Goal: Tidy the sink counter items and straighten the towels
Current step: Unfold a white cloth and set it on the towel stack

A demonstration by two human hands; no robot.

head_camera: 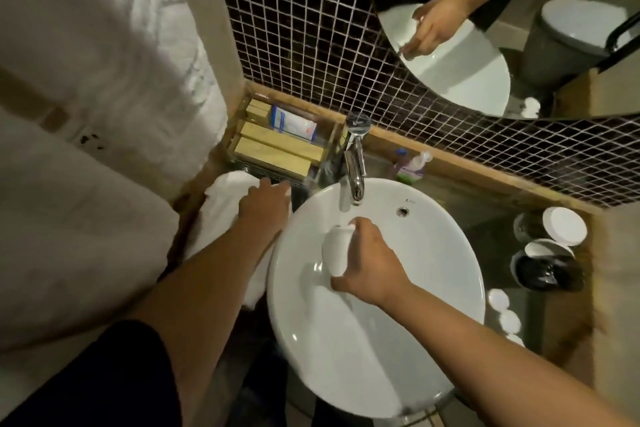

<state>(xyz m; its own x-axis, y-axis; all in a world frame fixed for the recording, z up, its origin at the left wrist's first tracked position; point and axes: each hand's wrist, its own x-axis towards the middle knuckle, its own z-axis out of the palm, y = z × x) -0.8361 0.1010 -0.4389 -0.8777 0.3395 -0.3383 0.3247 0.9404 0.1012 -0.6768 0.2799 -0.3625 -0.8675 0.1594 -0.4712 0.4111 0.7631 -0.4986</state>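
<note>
My right hand [369,262] grips a small white tube or bottle [335,250] over the white round basin [433,288], just below the chrome faucet [356,163]. My left hand [265,206] rests palm-down on a folded white towel [221,204] lying on the counter left of the basin; whether its fingers grip the cloth is unclear. Large white towels [104,80] hang along the left wall.
A clear tray [277,146] with wooden-coloured boxes and a toothpaste box stands behind the folded towel. A small bottle [410,166] lies right of the faucet. Glasses with white lids [554,236] and small white caps [504,308] sit on the right counter. A mirror [485,28] hangs above.
</note>
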